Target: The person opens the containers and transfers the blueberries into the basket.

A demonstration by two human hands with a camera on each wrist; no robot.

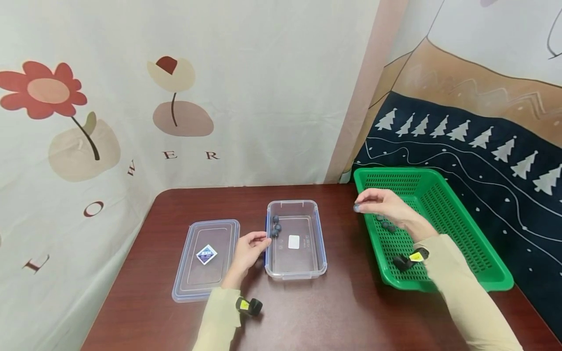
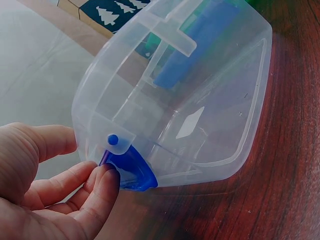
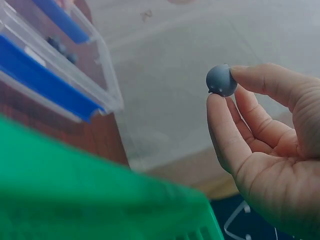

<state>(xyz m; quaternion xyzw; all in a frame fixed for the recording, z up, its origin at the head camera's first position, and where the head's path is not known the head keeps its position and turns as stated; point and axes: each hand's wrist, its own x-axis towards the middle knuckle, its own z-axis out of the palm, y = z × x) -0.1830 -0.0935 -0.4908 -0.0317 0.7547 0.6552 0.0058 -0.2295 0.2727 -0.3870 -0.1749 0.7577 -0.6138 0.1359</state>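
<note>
Between the fingertips and thumb of my right hand (image 1: pixel 386 207) is a single blueberry (image 3: pixel 221 80), held above the left rim of the green basket (image 1: pixel 461 229). Below that hand, several blueberries (image 1: pixel 388 227) lie in the basket. My left hand (image 1: pixel 248 251) grips the left side of a clear plastic box (image 1: pixel 303 263), with its fingertips at a blue latch (image 2: pixel 132 170). Inside the box, a few blueberries (image 1: pixel 276 227) sit along the left wall. The box stands without its lid.
A clear lid (image 1: pixel 213 265) with a blue-and-white label lies on the brown table (image 1: pixel 303 317), left of the box. Patterned cloths (image 1: pixel 263 97) hang behind the table and along its right side. Each wrist carries a small black camera (image 1: pixel 250 306).
</note>
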